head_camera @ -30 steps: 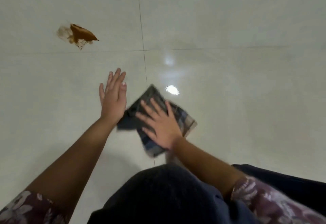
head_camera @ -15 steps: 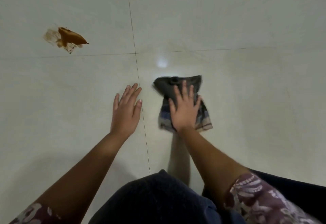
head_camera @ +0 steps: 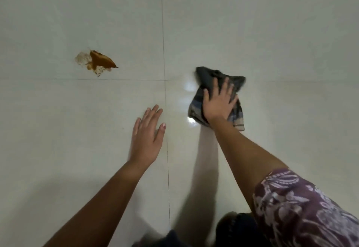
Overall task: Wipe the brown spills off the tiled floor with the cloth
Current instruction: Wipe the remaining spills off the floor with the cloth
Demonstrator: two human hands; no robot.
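Observation:
A dark checked cloth [head_camera: 208, 75] lies crumpled on the pale tiled floor [head_camera: 281, 42], right of the vertical grout line. My right hand [head_camera: 218, 103] presses flat on the cloth with fingers spread. My left hand [head_camera: 147, 139] rests open and flat on the floor just left of the grout line, holding nothing. A brown spill [head_camera: 100, 62] with a thin smeared patch on its left side sits on the far left tile, well away from the cloth and both hands.
Grout lines [head_camera: 164, 52] cross between the hands and the spill. Ceiling light glints on the glossy tile beside the cloth. My dark-clothed knees [head_camera: 239, 229] are at the bottom edge.
My right hand has pushed the cloth forward and to the right, away from my body. My left hand has settled flat on the floor near the grout line.

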